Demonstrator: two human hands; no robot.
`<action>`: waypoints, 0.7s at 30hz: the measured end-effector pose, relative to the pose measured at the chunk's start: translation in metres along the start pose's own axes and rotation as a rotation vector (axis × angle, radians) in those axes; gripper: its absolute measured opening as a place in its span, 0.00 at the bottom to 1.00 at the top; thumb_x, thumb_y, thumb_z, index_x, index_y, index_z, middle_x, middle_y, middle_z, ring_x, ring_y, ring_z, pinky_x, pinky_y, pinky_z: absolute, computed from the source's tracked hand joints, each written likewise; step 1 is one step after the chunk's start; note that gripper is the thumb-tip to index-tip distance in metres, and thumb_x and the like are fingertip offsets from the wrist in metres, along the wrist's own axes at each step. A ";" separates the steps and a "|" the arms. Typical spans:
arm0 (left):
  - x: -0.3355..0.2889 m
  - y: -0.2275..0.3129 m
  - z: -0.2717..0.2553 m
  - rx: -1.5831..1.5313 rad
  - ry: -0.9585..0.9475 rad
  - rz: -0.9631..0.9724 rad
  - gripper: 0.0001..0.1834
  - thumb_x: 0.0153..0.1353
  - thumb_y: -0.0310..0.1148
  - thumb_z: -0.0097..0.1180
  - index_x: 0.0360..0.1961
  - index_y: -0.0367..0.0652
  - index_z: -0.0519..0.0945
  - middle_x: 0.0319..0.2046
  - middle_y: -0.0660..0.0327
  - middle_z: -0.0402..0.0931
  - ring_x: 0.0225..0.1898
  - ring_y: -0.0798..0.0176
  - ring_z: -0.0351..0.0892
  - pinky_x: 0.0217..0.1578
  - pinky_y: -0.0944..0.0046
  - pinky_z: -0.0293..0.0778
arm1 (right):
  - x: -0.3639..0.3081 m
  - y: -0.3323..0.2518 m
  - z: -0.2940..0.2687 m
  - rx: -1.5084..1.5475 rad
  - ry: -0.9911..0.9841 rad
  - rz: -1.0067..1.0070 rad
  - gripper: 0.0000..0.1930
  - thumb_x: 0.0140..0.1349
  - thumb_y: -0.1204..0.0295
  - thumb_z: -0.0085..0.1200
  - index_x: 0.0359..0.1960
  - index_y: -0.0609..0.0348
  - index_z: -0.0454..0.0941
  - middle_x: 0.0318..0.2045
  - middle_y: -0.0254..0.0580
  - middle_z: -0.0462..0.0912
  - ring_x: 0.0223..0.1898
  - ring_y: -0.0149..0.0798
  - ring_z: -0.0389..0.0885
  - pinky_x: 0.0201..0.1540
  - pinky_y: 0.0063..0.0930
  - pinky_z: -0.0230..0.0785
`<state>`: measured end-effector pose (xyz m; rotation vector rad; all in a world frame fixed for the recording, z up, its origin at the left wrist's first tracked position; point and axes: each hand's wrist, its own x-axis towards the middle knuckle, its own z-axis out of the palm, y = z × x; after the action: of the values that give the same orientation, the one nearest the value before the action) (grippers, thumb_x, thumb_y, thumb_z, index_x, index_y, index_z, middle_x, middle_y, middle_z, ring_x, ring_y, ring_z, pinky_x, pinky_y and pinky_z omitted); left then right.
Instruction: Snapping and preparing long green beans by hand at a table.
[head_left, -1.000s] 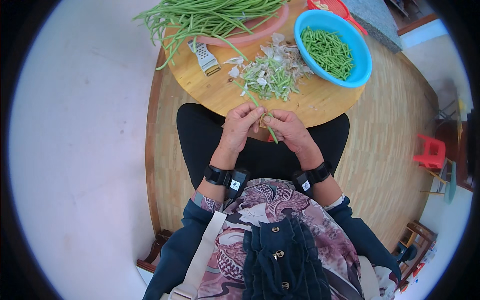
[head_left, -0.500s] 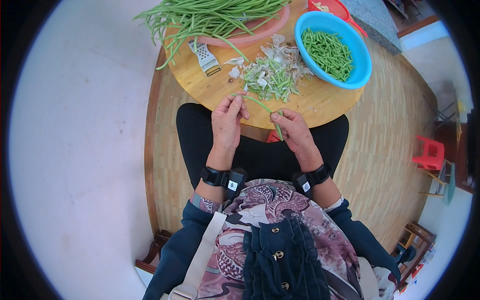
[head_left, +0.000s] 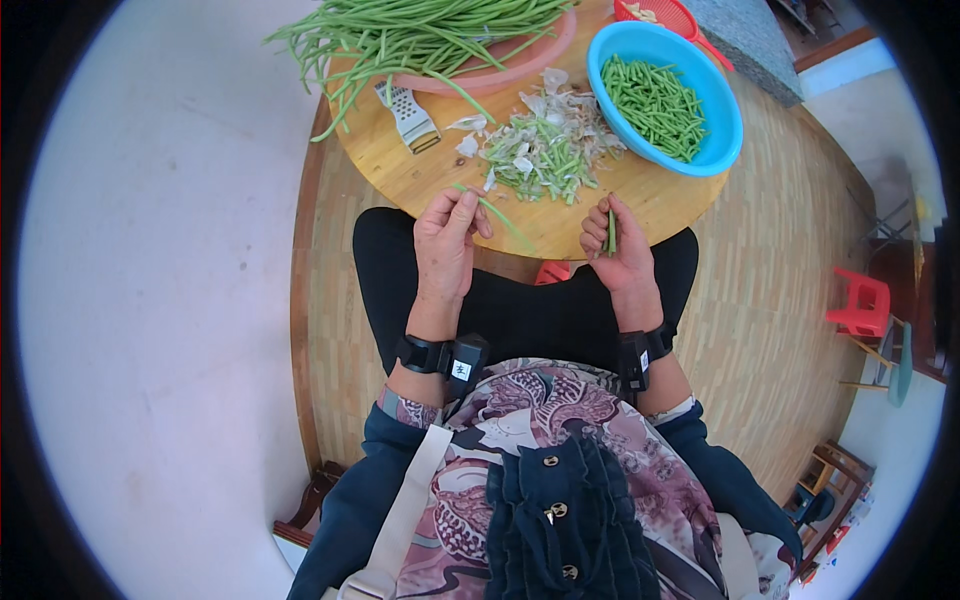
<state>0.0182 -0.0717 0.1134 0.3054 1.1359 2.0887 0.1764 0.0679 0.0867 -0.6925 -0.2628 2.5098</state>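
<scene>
My left hand point(head_left: 445, 240) pinches a long green bean point(head_left: 508, 222), whose loose end slants down to the right over the table's near edge. Fingers curled, my right hand point(head_left: 627, 255) is closed on short green bean pieces point(head_left: 611, 232), apart from the left one. Beyond both hands lies a heap of bean ends and papery garlic skins point(head_left: 545, 160). Cut bean pieces point(head_left: 655, 110) fill the bottom of a light blue basin point(head_left: 725, 145) at the far right. Uncut long beans point(head_left: 430, 40) spill over a pink basin point(head_left: 545, 58) at the far left.
A flat metal grater point(head_left: 410, 118) lies on the round wooden table point(head_left: 375, 165) near the pink basin. Behind the blue basin sits a red strainer point(head_left: 678, 15) with pale pieces in it. A red stool point(head_left: 860, 305) stands off to the right, and a white wall point(head_left: 160, 300) rises on the left.
My right hand has moved right, away from the left, with bean pieces in it. The bean in my left hand is now shorter and free at its right end.
</scene>
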 end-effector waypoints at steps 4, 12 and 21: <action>-0.004 -0.001 0.003 0.035 -0.080 -0.074 0.06 0.59 0.29 0.49 0.31 0.37 0.73 0.20 0.66 0.69 0.20 0.73 0.67 0.24 0.75 0.65 | -0.007 0.010 0.025 -0.223 0.147 0.069 0.07 0.61 0.67 0.45 0.29 0.56 0.68 0.21 0.33 0.69 0.17 0.25 0.62 0.18 0.16 0.54; -0.005 -0.001 0.008 0.104 -0.156 -0.136 0.06 0.58 0.29 0.50 0.30 0.36 0.74 0.20 0.66 0.70 0.21 0.74 0.68 0.24 0.76 0.64 | -0.013 0.030 0.033 -0.532 -0.149 0.252 0.10 0.59 0.64 0.48 0.31 0.59 0.74 0.16 0.26 0.67 0.14 0.20 0.59 0.15 0.13 0.50; -0.008 -0.012 0.008 0.083 -0.163 -0.174 0.06 0.58 0.29 0.50 0.32 0.37 0.74 0.22 0.66 0.70 0.22 0.73 0.69 0.25 0.75 0.65 | -0.013 0.042 0.033 -0.509 -0.113 0.123 0.09 0.58 0.65 0.51 0.26 0.57 0.73 0.15 0.25 0.67 0.14 0.20 0.60 0.15 0.14 0.49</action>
<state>0.0341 -0.0680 0.1100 0.3951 1.1114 1.8343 0.1510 0.0241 0.1071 -0.7749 -0.9483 2.6209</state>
